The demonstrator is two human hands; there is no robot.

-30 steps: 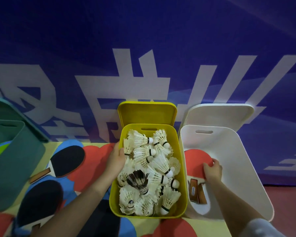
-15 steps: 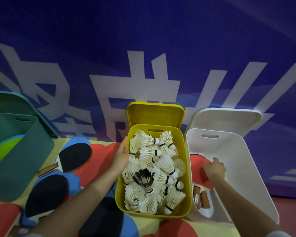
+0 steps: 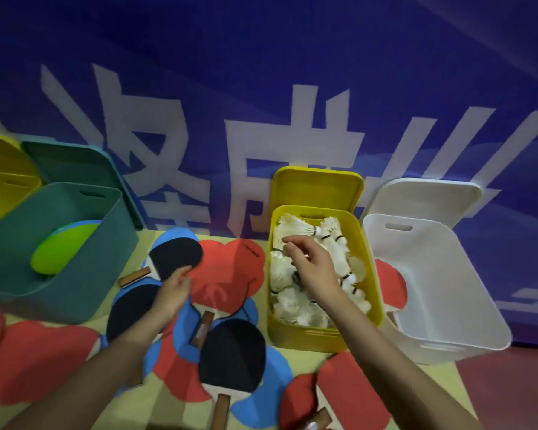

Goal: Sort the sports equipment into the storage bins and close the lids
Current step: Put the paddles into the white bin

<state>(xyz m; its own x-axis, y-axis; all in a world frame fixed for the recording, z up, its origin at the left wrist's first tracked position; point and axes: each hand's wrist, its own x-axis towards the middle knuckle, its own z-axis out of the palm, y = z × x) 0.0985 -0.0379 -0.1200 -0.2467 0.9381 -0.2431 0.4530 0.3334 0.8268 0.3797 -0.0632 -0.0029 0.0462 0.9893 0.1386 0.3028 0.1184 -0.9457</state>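
Observation:
A yellow bin (image 3: 368, 262) with its lid (image 3: 317, 187) standing up holds several white shuttlecocks (image 3: 295, 305). My right hand (image 3: 311, 268) hovers over them, fingers loosely bent and holding nothing. To its right, an open white bin (image 3: 448, 299) has a red paddle (image 3: 392, 283) inside. Table-tennis paddles lie scattered on the floor mat. My left hand (image 3: 173, 290) reaches to the lower edge of a black paddle (image 3: 174, 254) and its fingertips touch the edge without gripping it.
An open teal bin (image 3: 59, 274) on the left holds a green-and-blue paddle (image 3: 64, 248). Another yellow bin (image 3: 0, 187) stands behind it. More paddles lie near me: black (image 3: 232, 358), red (image 3: 230, 274), red (image 3: 351, 392). A blue banner wall backs the bins.
My left hand left the yellow bin's side and moved left to the black paddle. My right hand came out of the white bin and now hangs over the shuttlecocks. My view swung left and down.

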